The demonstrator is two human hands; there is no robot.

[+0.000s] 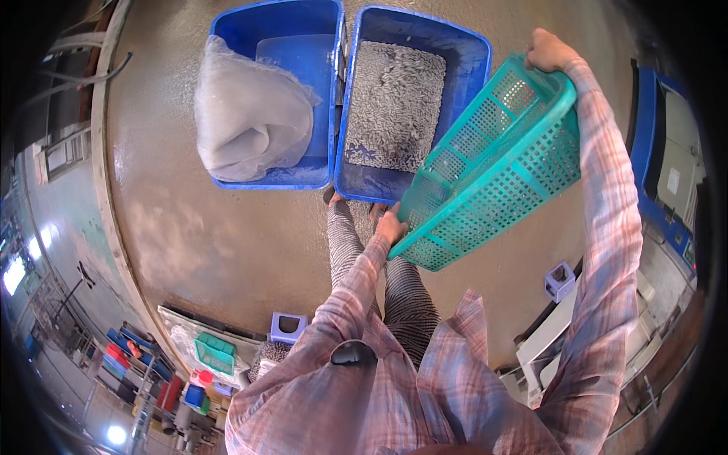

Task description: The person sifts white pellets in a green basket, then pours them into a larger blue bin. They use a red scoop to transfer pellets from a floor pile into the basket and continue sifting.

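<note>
Between my hands a green perforated plastic basket point(508, 189) is held tilted on its side, its opening turned toward the upper left. My left hand point(391, 227) grips its near end, while my right hand point(551, 51) is closed over the rim at the far right corner. Beside the basket stands a blue tub point(466, 45) holding a layer of small, pale, elongated pieces point(394, 106), too small to name. To its left a second blue tub point(273, 15) holds a cloudy liquid, with a whitish translucent sheet or bag point(254, 117) draped over its left side.
Wet brown floor point(174, 243) surrounds the tubs, and my feet stand at their near edge. A purple stool point(288, 326) and a green basket point(216, 353) are at the lower left. Another purple stool point(560, 282) stands at right, near a blue-framed machine point(667, 167).
</note>
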